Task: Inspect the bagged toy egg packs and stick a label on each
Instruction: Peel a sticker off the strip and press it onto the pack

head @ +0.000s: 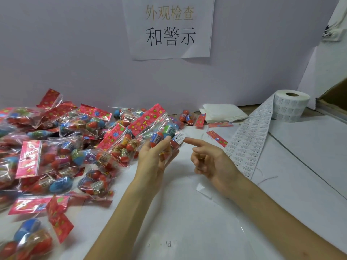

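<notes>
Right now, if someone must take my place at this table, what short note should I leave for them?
Left hand grips one egg pack, lifted.
Right hand points its index fingertip at the white label on that pack.
Label roll and its strip lie to the right.
Done: this label is on the pack.
Left: the pile of packs on the left; which already carry labels I cannot tell.

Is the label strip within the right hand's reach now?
Probably yes: the right hand only touches the pack with a forefinger, and the label strip lies bare on the table beside it.
</notes>
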`<state>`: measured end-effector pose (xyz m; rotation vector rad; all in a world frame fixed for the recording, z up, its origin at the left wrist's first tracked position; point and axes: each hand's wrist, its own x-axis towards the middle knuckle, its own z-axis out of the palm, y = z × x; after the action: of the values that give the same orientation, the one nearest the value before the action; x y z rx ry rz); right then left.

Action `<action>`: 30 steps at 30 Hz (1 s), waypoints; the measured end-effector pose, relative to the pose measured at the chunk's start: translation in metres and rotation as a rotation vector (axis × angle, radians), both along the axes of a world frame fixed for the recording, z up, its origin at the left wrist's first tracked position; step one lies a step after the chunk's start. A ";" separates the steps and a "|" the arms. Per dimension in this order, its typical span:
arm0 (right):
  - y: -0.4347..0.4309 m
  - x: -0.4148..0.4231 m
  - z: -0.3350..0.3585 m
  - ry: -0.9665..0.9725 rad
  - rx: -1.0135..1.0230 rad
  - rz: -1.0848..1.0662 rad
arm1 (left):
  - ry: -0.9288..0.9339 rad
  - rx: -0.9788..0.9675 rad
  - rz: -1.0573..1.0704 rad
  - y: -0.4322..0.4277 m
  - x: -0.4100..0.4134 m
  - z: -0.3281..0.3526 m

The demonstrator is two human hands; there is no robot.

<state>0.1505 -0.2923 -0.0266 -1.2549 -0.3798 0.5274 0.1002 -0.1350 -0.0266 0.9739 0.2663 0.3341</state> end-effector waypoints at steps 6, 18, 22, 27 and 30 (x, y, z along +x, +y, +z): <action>0.000 -0.001 -0.002 -0.111 -0.054 -0.041 | 0.019 0.009 0.003 -0.001 0.000 0.003; 0.002 -0.001 -0.003 -0.126 -0.059 -0.037 | 0.025 0.000 0.031 0.002 0.002 0.001; 0.002 -0.002 -0.004 -0.130 -0.061 -0.027 | 0.024 -0.002 0.031 0.002 0.003 0.001; 0.002 -0.002 -0.004 -0.136 -0.068 -0.030 | 0.031 -0.003 0.041 0.002 0.003 0.001; 0.002 -0.001 -0.004 -0.138 -0.060 -0.034 | 0.034 -0.002 0.038 0.002 0.002 0.002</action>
<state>0.1491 -0.2908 -0.0310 -1.3579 -0.4605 0.4270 0.1024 -0.1331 -0.0249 0.9737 0.3166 0.3518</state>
